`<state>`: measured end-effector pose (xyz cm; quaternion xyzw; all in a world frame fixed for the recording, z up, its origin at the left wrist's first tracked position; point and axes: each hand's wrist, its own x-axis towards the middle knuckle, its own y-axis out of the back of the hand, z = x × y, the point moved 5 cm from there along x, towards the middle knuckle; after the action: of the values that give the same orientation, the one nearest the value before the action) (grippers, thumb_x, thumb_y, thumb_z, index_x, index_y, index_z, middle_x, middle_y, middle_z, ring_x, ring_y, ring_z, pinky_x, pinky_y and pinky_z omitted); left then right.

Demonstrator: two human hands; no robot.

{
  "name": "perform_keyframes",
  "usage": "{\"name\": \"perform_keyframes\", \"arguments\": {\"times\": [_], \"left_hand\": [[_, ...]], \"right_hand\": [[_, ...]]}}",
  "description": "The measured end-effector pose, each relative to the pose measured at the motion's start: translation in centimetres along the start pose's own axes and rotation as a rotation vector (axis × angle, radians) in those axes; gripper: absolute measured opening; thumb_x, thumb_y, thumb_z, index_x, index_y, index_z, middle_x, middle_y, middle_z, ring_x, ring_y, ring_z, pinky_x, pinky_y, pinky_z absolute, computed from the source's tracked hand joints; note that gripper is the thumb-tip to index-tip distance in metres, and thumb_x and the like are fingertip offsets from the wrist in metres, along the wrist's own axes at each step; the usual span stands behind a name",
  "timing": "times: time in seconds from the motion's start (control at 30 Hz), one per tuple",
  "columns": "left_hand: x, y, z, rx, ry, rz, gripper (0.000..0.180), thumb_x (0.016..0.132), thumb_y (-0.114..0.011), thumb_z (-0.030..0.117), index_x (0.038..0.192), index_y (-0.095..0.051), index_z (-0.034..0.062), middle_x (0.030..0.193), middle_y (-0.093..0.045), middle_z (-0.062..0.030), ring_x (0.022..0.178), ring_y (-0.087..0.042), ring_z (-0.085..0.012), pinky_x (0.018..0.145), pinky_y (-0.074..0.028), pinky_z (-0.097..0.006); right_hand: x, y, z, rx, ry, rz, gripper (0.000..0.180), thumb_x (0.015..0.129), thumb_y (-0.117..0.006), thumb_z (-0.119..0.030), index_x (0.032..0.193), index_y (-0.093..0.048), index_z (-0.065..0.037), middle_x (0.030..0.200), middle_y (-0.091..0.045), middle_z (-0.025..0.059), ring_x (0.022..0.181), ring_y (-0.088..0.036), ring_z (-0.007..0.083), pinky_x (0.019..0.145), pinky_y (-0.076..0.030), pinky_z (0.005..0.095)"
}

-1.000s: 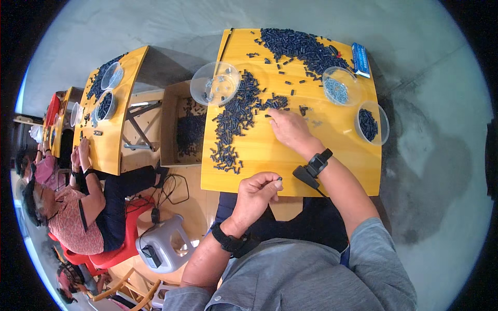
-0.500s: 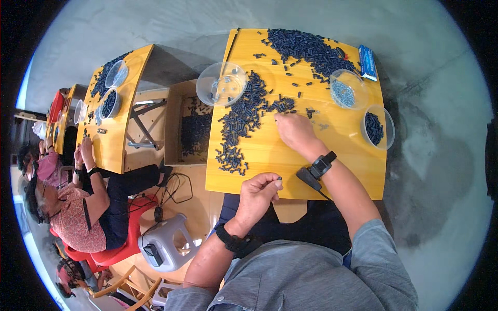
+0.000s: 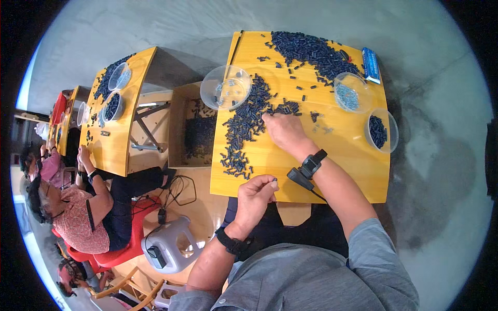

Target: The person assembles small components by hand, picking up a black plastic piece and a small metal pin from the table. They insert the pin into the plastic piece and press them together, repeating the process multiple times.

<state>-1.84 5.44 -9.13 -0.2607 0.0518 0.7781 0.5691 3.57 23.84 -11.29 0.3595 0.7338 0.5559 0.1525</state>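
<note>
My left hand (image 3: pixel 253 199) is closed near the front edge of the yellow table (image 3: pixel 332 171), a small dark cylindrical piece (image 3: pixel 275 180) pinched between thumb and forefinger. Farther in, my right hand (image 3: pixel 286 132) reaches to the edge of a long heap of dark cylindrical pieces (image 3: pixel 254 103). Its fingers are drawn together at the heap, and whatever is between them is hidden. Right of that hand, a few dark pieces (image 3: pixel 314 116) lie beside some small pale pieces (image 3: pixel 325 128).
A large clear tub (image 3: pixel 207 93) stands at the table's left. On the right are a tub of light-blue pieces (image 3: pixel 346 97), a tub of dark pieces (image 3: pixel 377 132) and a blue box (image 3: pixel 370 65). A bigger dark heap (image 3: pixel 311 52) lies behind. Co-workers sit at tables leftward.
My right hand has moved left along the heap's edge. My left hand stays nearly in place, still pinching the dark piece. The whole view has shifted slightly.
</note>
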Motion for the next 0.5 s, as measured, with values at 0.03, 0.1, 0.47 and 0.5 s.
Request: {"name": "perform_keyframes", "arguments": {"times": [0.03,0.1,0.47,0.5], "left_hand": [[0.0,0.1,-0.1,0.001,0.001,0.002,0.011,0.087,-0.059,0.006,0.095,-0.063,-0.0010,0.077,-0.063,-0.0027,0.060,-0.056,-0.0078,0.057,-0.045,-0.021],[0.2,0.3,-0.3,0.004,0.003,0.008,0.011,0.087,-0.059,0.005,0.095,-0.063,-0.0009,0.077,-0.064,-0.0028,0.060,-0.056,-0.0078,0.057,-0.045,-0.021],[0.2,0.1,0.7,-0.044,-0.074,-0.025,0.010,0.088,-0.059,0.005,0.095,-0.063,-0.0016,0.079,-0.065,-0.0053,0.063,-0.058,-0.0111,0.059,-0.047,-0.024],[0.2,0.0,1.0,-0.059,-0.103,-0.038,0.011,0.088,-0.059,0.005,0.096,-0.062,-0.0018,0.080,-0.065,-0.0060,0.064,-0.059,-0.0118,0.060,-0.048,-0.024]], "right_hand": [[0.0,-0.2,-0.1,0.002,0.000,-0.001,0.015,0.083,-0.051,-0.011,0.094,-0.061,-0.006,0.067,-0.059,0.0119,0.062,-0.061,0.0317,0.054,-0.049,0.0426],[-0.2,-0.4,0.0,-0.013,-0.023,0.024,0.013,0.085,-0.051,-0.012,0.089,-0.060,-0.005,0.068,-0.059,0.0129,0.063,-0.062,0.0316,0.056,-0.049,0.0429],[-3.1,0.3,0.8,0.293,-0.109,0.102,0.009,0.084,-0.055,-0.009,0.083,-0.056,0.000,0.073,-0.060,0.0145,0.059,-0.060,0.0293,0.056,-0.049,0.0382],[-3.8,1.1,0.9,0.505,-0.166,0.116,0.008,0.085,-0.056,-0.007,0.086,-0.056,0.001,0.073,-0.061,0.0127,0.056,-0.060,0.0253,0.054,-0.049,0.0346]]}}
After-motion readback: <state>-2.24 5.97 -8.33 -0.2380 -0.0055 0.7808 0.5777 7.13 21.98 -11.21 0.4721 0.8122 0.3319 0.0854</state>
